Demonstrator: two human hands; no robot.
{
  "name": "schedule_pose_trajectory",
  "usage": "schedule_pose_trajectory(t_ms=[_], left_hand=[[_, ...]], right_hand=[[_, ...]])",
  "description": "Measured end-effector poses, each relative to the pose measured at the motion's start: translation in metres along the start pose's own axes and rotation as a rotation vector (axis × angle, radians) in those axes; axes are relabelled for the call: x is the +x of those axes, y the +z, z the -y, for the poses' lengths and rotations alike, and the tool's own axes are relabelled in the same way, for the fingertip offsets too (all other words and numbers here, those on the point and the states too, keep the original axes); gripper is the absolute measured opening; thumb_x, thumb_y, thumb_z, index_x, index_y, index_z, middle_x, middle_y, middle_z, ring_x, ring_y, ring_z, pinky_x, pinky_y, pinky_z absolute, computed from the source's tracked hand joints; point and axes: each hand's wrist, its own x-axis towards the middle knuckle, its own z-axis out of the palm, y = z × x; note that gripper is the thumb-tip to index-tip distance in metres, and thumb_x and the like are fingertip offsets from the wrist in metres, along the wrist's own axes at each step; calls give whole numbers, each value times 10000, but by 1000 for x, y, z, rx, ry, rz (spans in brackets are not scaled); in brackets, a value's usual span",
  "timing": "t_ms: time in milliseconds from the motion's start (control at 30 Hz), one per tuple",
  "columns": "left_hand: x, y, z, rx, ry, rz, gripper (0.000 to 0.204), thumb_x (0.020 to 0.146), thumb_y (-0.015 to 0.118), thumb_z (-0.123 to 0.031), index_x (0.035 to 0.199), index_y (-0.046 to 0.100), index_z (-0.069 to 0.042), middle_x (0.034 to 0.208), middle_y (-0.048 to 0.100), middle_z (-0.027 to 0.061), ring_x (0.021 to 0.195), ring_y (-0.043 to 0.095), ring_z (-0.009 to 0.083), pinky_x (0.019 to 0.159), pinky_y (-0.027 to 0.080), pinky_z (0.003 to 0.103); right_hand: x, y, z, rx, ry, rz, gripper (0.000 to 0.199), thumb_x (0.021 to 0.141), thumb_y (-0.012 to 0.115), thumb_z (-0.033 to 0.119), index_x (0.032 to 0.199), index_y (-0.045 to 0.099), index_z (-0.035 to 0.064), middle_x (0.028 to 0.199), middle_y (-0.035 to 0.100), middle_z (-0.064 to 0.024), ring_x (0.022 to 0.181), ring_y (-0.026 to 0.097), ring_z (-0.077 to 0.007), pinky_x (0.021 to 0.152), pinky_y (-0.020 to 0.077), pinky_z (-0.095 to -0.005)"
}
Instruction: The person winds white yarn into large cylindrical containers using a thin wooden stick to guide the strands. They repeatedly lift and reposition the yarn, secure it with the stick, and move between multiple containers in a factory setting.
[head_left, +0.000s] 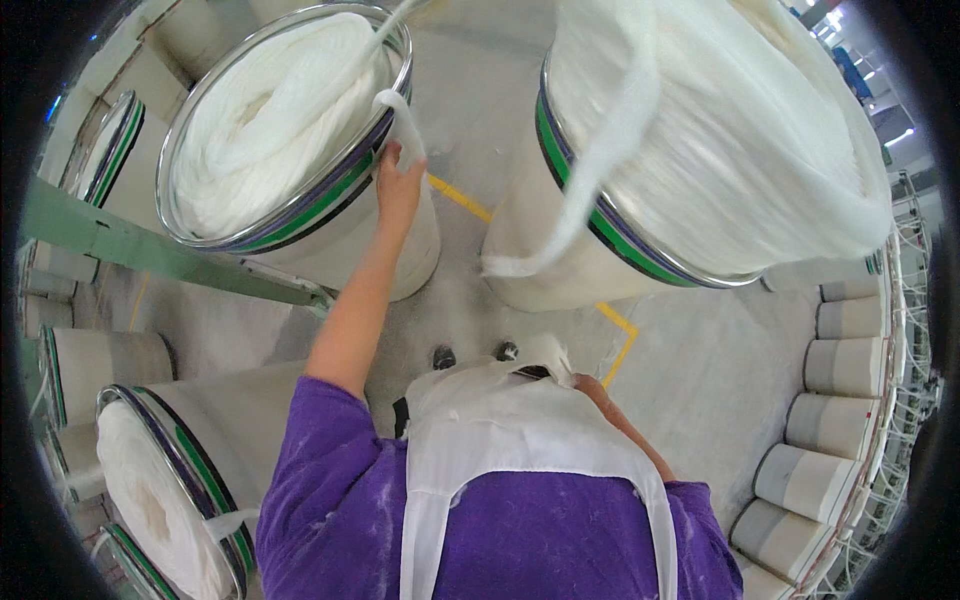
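Observation:
My left arm reaches forward to a tall white can (330, 265) with a green and dark band under its metal rim. Thick coils of white fibre sliver (270, 120) fill that can. A loose sliver end (403, 118) hangs over its rim, and my left hand (400, 185) closes on the lower part of it. At my waist, my right hand (583, 383) is at the pocket opening of my white apron (500, 430); its fingers are hidden. Ahead on the right, a second can (520, 225) is heaped with sliver (720, 150), one strand (600, 180) trailing down its side.
A green metal beam (170, 240) crosses on the left, beside the near can. Behind it, another sliver-filled can (165, 500) stands at lower left. Several white cans (840, 365) line the right side. Yellow lines (620, 325) mark the grey floor (700, 380).

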Motion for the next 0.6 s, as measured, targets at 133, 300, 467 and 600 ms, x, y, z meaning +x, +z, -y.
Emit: schedule_pose_trajectory(t_ms=[133, 300, 467, 600], left_hand=[[14, 15, -24, -72, -105, 273, 504, 935, 580, -303, 1312, 503, 23, 1258, 573, 157, 1209, 519, 231, 1003, 379, 330], [-50, 0, -33, -344, -271, 509, 380, 993, 492, -345, 1219, 585, -54, 1007, 677, 42, 1005, 594, 143, 873, 427, 320], [-117, -24, -18, -549, -536, 461, 360, 1007, 484, -307, 1230, 582, -41, 948, 692, 38, 852, 611, 108, 827, 458, 289], [-143, -41, -8, -531, -574, 509, 344, 1002, 494, -299, 1220, 596, -53, 965, 696, 33, 845, 603, 94, 822, 457, 283]], right_hand=[[-2, -5, 7, -305, 114, -69, 285, 811, 635, 323, 985, 639, 97, 869, 686, -183, 875, 663, -356, 744, 518, -465], [-40, -76, 69, -288, -56, -93, 236, 798, 653, 275, 975, 637, 120, 815, 680, -145, 831, 663, -340, 713, 518, -452], [-33, -120, 169, -494, -542, -305, 198, 759, 662, 170, 922, 622, 66, 945, 620, -115, 783, 656, -303, 657, 531, -416], [8, -110, 245, -845, -760, -376, 208, 765, 616, 86, 967, 599, 38, 929, 578, -116, 728, 661, -248, 581, 539, -365]])
